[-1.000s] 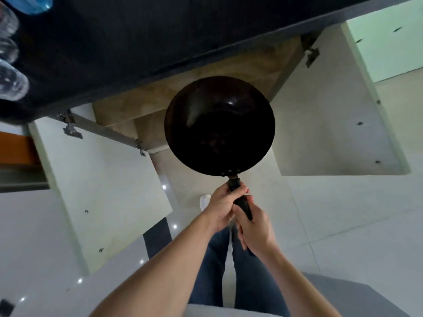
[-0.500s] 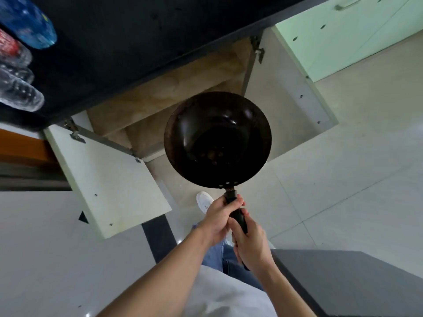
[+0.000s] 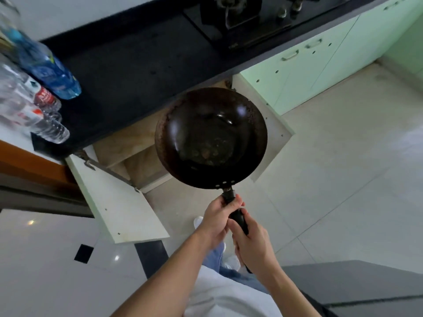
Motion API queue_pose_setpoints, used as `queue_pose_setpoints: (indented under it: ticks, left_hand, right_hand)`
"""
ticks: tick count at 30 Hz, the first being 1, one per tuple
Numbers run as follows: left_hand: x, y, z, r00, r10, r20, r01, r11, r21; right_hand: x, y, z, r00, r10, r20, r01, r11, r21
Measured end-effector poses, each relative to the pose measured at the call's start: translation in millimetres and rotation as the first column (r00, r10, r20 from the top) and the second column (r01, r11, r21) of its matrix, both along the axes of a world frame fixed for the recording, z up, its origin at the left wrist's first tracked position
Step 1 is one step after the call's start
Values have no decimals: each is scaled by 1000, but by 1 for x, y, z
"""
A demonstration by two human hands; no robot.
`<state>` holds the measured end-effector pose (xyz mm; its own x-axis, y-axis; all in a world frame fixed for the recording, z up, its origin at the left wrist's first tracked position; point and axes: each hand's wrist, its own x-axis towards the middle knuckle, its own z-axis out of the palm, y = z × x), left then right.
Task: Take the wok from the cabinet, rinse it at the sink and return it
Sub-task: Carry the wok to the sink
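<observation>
Holds round black metal wok [image 3: 210, 138] in the air just in front of the open, wood-lined cabinet [image 3: 137, 140], bowl facing up, brownish residue in the bottom. Clamps both hands on the wok's black handle [image 3: 238, 217]: left hand [image 3: 215, 221] nearer the cabinet, right hand [image 3: 251, 245] just behind, close together. Notes black counter [image 3: 137, 65] above the cabinet, plastic water bottles [image 3: 45, 65] up and left of the cabinet.
</observation>
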<state>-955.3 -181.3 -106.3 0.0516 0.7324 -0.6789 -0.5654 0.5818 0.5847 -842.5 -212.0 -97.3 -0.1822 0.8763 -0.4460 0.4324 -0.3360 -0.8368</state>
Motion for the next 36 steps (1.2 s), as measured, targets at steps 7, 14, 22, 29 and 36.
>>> queue_pose_setpoints:
  ticks: [7,14,22,29,36]
  left_hand:
    - [-4,29,62,999,-39,0,39,987,157]
    - [-1,95,90,983,-182,14,173,953,248]
    - [17,195,102,926,-370,-72,374,878,299]
    - [50,270,108,829,-553,-77,544,769,336]
    - [110,314,105,721,-685,-100,675,664,321]
  right_hand:
    - [-8,24,56,963,-119,-240,122,992,-2]
    - [-13,71,96,896,-230,-379,250,968,2]
    - [-10,150,105,841,-401,-363,444,895,41]
    - [5,207,106,736,-572,-362,633,772,68]
    - [47,243,102,618,-704,-349,764,643,54]
